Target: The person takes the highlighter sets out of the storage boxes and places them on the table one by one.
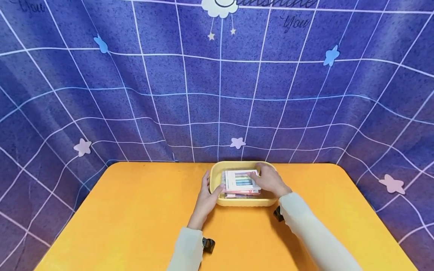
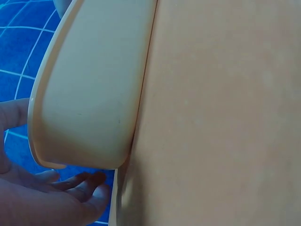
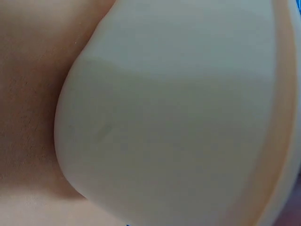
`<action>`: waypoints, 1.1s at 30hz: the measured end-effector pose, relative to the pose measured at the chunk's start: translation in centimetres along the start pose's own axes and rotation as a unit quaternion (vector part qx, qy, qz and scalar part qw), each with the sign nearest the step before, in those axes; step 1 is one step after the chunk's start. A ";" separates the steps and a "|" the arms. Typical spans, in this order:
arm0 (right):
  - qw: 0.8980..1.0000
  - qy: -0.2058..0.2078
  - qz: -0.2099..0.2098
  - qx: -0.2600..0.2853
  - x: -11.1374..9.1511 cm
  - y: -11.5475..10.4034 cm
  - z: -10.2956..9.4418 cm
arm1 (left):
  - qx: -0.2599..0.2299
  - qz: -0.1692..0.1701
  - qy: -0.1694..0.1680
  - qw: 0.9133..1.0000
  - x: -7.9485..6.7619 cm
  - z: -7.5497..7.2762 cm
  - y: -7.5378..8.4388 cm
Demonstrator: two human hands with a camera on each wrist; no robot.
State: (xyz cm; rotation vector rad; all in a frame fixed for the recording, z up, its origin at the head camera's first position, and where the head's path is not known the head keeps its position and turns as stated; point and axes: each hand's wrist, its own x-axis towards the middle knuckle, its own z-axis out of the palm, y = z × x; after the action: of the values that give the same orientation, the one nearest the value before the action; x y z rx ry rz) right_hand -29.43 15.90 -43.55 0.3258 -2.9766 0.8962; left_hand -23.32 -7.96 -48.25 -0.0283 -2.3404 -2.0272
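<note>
A pale yellow plastic bin point(image 1: 247, 202) stands at the table's far edge with several flat packs stacked inside. On top lies a white pen pack point(image 1: 231, 180), its window showing a row of coloured pens. My right hand point(image 1: 269, 180) reaches in from the right and grips this pack's right end, thumb on its face; its other fingers are partly hidden. At the bin's left end, my left hand point(image 1: 206, 199) holds the wall, thumb over the rim and fingers outside. The left wrist view shows those fingers point(image 2: 87, 186) by the end wall. Only the bin's outside point(image 3: 164, 141) fills the right wrist view.
The orange table point(image 1: 145, 210) extends to both sides of the bin. Behind it hangs a blue curtain point(image 1: 203, 109) with a white grid and star shapes, reaching down to the table's far edge. A small black device point(image 1: 208, 244) sits at the left wrist.
</note>
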 end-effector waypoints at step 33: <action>1.000 -0.005 0.022 0.012 1.4 1.1 1.0 | 0.024 -0.024 -0.006 0.999 0.0 0.2 -0.5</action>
State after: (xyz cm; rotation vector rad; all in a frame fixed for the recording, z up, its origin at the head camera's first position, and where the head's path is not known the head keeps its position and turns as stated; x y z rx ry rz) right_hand -31.03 16.02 -44.89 0.2678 -2.9951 0.9375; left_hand -23.39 -7.84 -48.77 0.0169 -2.4201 -1.9962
